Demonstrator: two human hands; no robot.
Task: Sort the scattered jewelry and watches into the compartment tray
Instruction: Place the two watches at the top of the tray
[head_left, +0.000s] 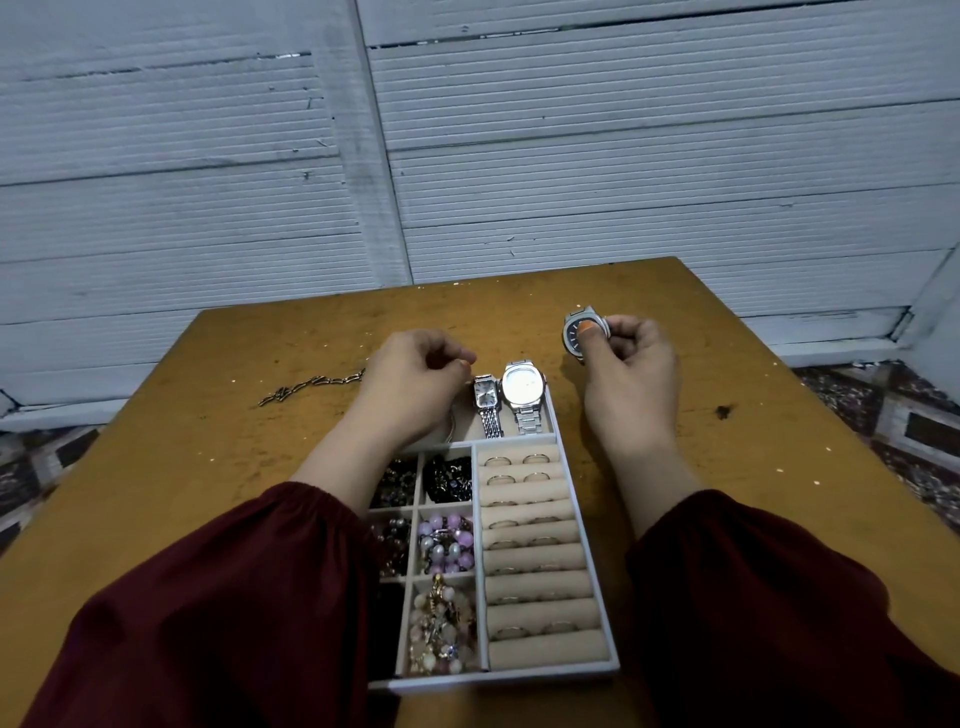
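Observation:
My right hand (631, 358) grips a silver watch with a dark dial (570, 338) above the table, right of the tray's far end, thumb pressed on the dial. The white compartment tray (519, 678) lies between my forearms. Its far section holds a small rectangular silver watch (485, 397) and a larger silver watch with a pale dial (523, 389). My left hand (410, 384) hovers over the far left of that section with curled fingers, and nothing shows between them. A silver chain (311, 387) lies on the table to the left, its right end passing behind that hand.
Beige ring rolls (535, 545) with several rings fill the tray's right side. Small left compartments hold dark beads (448, 478), purple beads (447, 540) and pink-gold pieces (441, 629). The brown wooden table (727, 467) stands against a white slatted wall, with patterned floor at both sides.

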